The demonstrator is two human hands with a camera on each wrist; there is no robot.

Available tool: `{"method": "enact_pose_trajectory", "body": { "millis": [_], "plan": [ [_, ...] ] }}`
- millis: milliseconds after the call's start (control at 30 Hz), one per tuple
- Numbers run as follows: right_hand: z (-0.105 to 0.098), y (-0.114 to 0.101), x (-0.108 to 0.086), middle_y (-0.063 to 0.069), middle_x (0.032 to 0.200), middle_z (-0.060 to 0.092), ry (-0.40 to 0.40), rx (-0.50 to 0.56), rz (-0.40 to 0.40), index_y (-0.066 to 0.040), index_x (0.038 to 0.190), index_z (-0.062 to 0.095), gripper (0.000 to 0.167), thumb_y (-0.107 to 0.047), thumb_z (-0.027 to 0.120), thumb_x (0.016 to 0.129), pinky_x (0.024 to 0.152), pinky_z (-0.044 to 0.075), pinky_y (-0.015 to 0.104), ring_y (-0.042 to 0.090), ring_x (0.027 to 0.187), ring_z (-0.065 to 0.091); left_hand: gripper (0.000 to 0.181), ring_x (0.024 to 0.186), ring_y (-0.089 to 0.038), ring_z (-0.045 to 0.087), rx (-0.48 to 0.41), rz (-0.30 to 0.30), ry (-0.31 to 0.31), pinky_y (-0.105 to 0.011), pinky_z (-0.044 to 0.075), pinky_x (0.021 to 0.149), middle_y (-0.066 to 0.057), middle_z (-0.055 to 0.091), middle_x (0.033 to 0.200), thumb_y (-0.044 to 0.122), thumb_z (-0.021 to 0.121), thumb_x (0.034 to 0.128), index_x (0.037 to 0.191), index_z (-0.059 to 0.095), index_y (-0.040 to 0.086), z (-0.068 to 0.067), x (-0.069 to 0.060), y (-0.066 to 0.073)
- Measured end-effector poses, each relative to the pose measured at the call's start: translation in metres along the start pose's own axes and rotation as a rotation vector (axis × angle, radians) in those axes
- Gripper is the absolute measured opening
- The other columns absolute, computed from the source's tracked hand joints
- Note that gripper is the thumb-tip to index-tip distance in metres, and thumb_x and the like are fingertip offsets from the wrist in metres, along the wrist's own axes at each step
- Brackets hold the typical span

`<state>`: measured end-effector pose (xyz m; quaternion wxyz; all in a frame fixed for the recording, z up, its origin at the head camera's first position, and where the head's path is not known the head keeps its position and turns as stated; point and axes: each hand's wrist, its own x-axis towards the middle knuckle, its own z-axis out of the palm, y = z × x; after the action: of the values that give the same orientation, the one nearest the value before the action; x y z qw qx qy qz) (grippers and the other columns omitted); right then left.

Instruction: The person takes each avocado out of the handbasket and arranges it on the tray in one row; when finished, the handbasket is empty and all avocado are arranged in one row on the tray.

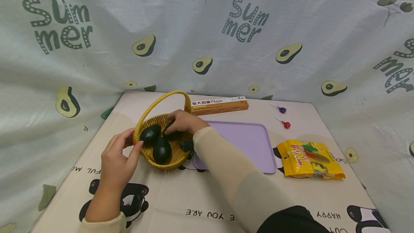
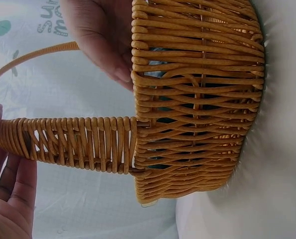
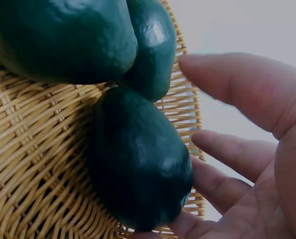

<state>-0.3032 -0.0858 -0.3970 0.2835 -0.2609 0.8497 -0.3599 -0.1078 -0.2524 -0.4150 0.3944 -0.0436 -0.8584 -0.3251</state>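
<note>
A yellow wicker basket [image 1: 166, 167] stands at the left of the table with dark green avocados [image 1: 161, 151] in it. My left hand [image 1: 119, 161] pinches the base of its handle; the left wrist view shows thumb and fingers [image 2: 11, 199] on either side of the handle [image 2: 78, 142]. Over the basket, my right hand [image 1: 185, 120] reaches in from the right, fingertips at one avocado [image 1: 173, 132]. Up close in the right wrist view, the fingers of that hand [image 3: 247, 164] lie loosely beside an avocado [image 3: 138, 159], the thumb apart from it.
Right of the basket lies a purple tray [image 1: 247, 143], partly under my right sleeve. Behind it is a pasta box [image 1: 220, 106]. A purple lollipop [image 1: 282, 110], a red lollipop [image 1: 286, 124] and a yellow candy bag [image 1: 310, 161] are on the right. Patterned cloth stands around the table.
</note>
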Motion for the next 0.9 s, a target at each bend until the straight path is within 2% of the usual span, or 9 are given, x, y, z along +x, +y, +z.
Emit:
{"method": "enact_pose_trajectory", "body": {
  "millis": [133, 267, 367, 633, 900],
  "plan": [
    [0.002, -0.0021, -0.0002, 0.011, 0.153, 0.052, -0.024, -0.079, 0.004, -0.009, 0.151, 0.05, 0.066, -0.019, 0.077, 0.092, 0.113, 0.047, 0.039, 0.027, 0.137, 0.052, 0.049, 0.1, -0.028, 0.066, 0.004, -0.005, -0.001, 0.002, 0.038, 0.096, -0.019, 0.066, 0.11, -0.002, 0.08, 0.0852, 0.131, 0.063, -0.002, -0.0005, 0.0005, 0.0003],
    [0.0037, -0.0025, 0.0004, 0.009, 0.153, 0.053, -0.044, -0.224, 0.007, -0.009, 0.152, 0.05, 0.062, -0.019, 0.073, 0.095, 0.111, 0.048, 0.037, 0.025, 0.136, 0.054, 0.049, 0.101, -0.027, 0.066, 0.013, -0.018, -0.011, 0.002, 0.037, 0.096, -0.018, 0.066, 0.111, 0.0, 0.08, 0.0865, 0.132, 0.063, 0.0, -0.0005, 0.0006, 0.0011],
    [0.0046, -0.0025, 0.0014, 0.009, 0.151, 0.054, -0.045, -0.286, 0.005, -0.009, 0.15, 0.052, 0.058, -0.02, 0.073, 0.096, 0.109, 0.049, 0.037, 0.024, 0.134, 0.055, 0.049, 0.101, -0.027, 0.067, 0.013, -0.023, -0.014, 0.002, 0.038, 0.096, -0.017, 0.067, 0.111, 0.0, 0.08, 0.0867, 0.132, 0.063, 0.0, -0.0007, 0.0005, 0.0016],
    [0.007, -0.0013, 0.0042, 0.008, 0.137, 0.062, -0.022, -0.297, 0.027, -0.01, 0.144, 0.059, 0.052, -0.021, 0.074, 0.095, 0.099, 0.054, 0.034, 0.021, 0.117, 0.063, 0.049, 0.101, -0.027, 0.067, 0.006, -0.013, -0.01, 0.002, 0.038, 0.096, -0.018, 0.067, 0.111, -0.001, 0.08, 0.086, 0.132, 0.063, 0.0, -0.0006, 0.0009, 0.0007],
    [0.0081, -0.0038, 0.0039, 0.009, 0.131, 0.065, 0.01, -0.302, 0.045, -0.007, 0.138, 0.062, 0.049, -0.023, 0.076, 0.094, 0.099, 0.055, 0.036, 0.023, 0.115, 0.065, 0.049, 0.101, -0.027, 0.067, 0.014, -0.024, -0.012, 0.002, 0.038, 0.096, -0.017, 0.067, 0.111, 0.0, 0.08, 0.0861, 0.132, 0.063, 0.0, -0.0009, 0.0014, 0.0014]
  ]
}}
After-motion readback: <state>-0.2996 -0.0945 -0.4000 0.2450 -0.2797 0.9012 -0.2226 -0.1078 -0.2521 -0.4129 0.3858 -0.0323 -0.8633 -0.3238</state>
